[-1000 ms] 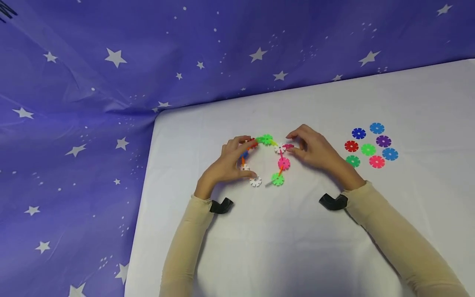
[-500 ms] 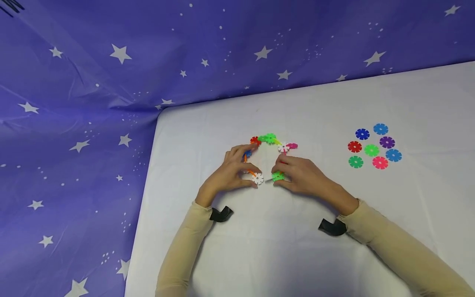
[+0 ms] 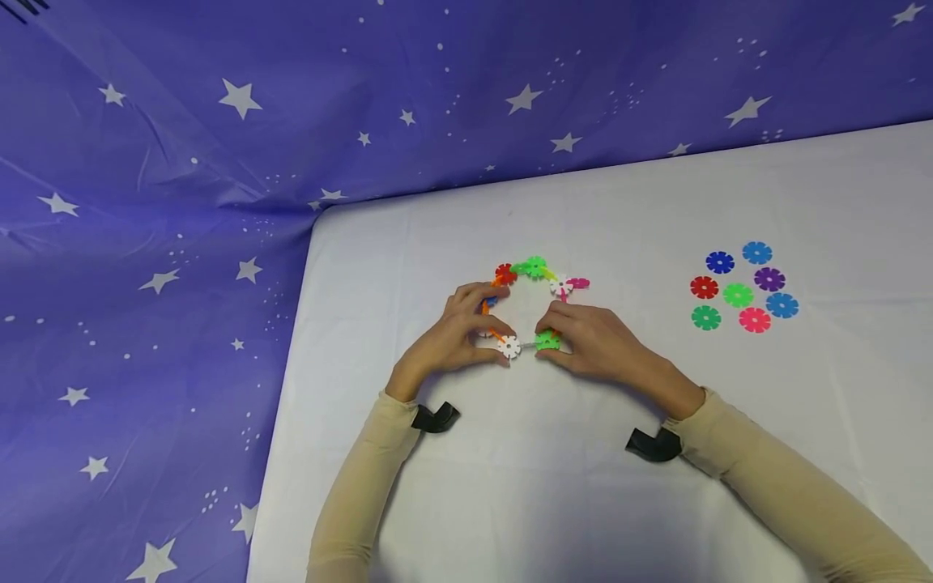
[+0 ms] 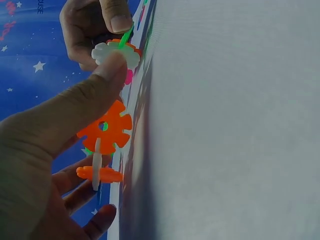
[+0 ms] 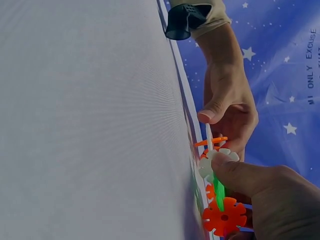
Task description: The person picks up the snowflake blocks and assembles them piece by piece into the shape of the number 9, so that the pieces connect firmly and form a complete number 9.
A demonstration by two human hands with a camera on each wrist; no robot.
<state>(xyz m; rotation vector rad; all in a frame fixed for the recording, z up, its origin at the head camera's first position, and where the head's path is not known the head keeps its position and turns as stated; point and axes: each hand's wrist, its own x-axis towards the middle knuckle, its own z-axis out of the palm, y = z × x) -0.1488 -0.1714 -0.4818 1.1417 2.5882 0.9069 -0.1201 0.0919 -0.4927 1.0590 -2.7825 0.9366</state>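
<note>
Notched plastic discs are linked in a ring on the white table (image 3: 583, 502). At its near side, my left hand (image 3: 455, 336) pinches a white disc (image 3: 509, 347) between thumb and finger. My right hand (image 3: 594, 340) pinches a light green disc (image 3: 547, 341) opposite it. Between them a grey disc (image 3: 528, 346) stands on edge, reaching from green to white; in the left wrist view this greyish disc (image 4: 100, 54) shows its face. How deep the slots engage is hidden by the thumbs. An orange disc (image 4: 115, 132) follows under the left palm.
Along the ring's far side are a red disc (image 3: 505, 274), a green disc (image 3: 535, 266) and a white disc (image 3: 561, 285), with a pink disc (image 3: 580, 283) sticking outward. Several loose discs, including a purple one (image 3: 769, 279), lie to the right. A starry blue cloth (image 3: 408, 81) hangs behind.
My right hand has come nearer from beside the pink disc and taken hold of the light green disc. The grey disc has swung level and now meets the white disc in my left fingers.
</note>
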